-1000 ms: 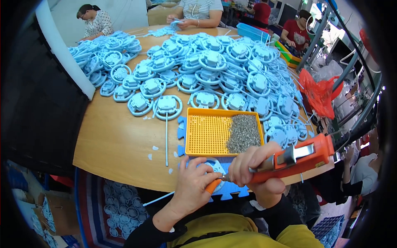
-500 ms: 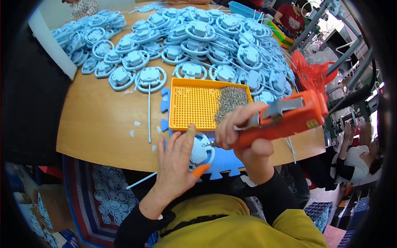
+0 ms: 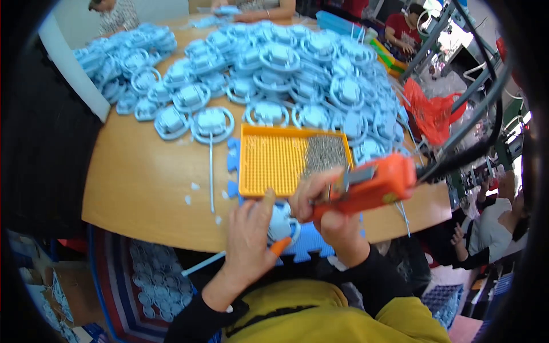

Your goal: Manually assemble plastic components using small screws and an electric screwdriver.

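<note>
My left hand [image 3: 247,243] grips the left side of a light-blue ring-shaped plastic part [image 3: 280,224] with a flat middle housing. An orange cover wraps the thumb, which lies at the near rim. From beneath this hand a thin blue rod [image 3: 203,264] sticks out to the lower left. My right hand [image 3: 326,206] is closed around a red-orange power screwdriver [image 3: 377,183], held tilted with its front end at the part's right side. Blur and my fingers hide the bit and any screw there. The part lies on a blue foam mat [image 3: 311,241].
Just beyond my hands sits a yellow tray [image 3: 271,166] with small metal screws [image 3: 326,153] heaped at its right. Similar blue parts [image 3: 280,57] pile up across the far table. A dark cable [image 3: 457,154] runs from the screwdriver. Other people [image 3: 266,10] sit around the table.
The screwdriver and my right hand have moved left, closer to my left hand. The whole view has shifted slightly, bringing another person's arms into sight at the far edge.
</note>
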The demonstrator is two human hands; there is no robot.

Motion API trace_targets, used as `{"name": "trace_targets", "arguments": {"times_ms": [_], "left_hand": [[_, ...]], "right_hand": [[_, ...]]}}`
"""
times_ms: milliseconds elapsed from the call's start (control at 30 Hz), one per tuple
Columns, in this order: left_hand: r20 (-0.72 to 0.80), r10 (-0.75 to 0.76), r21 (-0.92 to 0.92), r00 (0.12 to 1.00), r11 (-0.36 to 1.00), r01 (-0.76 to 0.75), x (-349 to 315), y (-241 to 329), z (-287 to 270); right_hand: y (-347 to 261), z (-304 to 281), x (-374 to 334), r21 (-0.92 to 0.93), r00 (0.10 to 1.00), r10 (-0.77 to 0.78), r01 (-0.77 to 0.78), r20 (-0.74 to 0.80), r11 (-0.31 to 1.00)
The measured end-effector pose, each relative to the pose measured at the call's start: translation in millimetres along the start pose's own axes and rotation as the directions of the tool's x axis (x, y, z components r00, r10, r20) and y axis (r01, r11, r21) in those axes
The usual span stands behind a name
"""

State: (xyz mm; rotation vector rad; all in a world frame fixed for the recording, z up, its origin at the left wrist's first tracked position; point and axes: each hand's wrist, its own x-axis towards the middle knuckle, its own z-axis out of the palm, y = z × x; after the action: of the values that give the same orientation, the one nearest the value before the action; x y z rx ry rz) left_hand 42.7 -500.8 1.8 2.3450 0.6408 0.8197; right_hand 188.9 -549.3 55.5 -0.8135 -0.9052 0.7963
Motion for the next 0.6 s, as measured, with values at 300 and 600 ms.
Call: {"name": "trace_targets", "arguments": {"times_ms": [300, 600], "left_hand": [[0.042, -0.028, 0.048, 0.999, 0.999, 0.026, -4.9, 6.8, -10.3], [0.106, -0.227, 0.357, 0.968, 0.917, 0.176, -21.9, -30.3, -130.6]], "right_hand": [[-6.7, -0.6, 5.9, -0.169, 0.978, 0.102, -0.071, 0.182, 0.983], [-31.4, -49.9, 61.2, 0.036, 0.982, -0.191, 0.191, 0.001, 0.981]]}}
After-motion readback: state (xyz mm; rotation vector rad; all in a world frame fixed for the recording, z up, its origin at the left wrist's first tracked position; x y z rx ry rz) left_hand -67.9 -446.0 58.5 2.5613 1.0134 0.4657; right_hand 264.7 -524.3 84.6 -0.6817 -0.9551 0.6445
